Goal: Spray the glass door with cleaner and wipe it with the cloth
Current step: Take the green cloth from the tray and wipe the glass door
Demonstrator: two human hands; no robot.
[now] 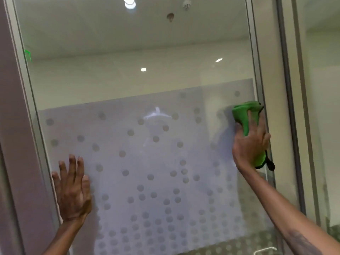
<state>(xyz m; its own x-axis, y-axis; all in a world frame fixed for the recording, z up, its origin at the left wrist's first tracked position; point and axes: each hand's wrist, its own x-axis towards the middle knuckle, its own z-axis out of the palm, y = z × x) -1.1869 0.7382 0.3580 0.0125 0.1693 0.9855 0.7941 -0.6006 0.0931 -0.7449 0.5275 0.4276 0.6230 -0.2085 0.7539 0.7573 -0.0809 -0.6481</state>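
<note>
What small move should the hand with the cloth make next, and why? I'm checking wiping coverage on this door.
Probably sweep the green cloth leftward across the glass door. The right hand presses it at the pane's right edge beside the frame, so the frosted dotted band lies to its left. The left hand rests flat on the glass near the left frame.

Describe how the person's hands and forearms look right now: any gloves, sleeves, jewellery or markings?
Both hands are bare, with no gloves. The left hand and right hand show no rings or watch. No sleeves reach either forearm in view. The right forearm carries a dark tattoo near the frame's lower edge; its design is too blurred to read.
</note>
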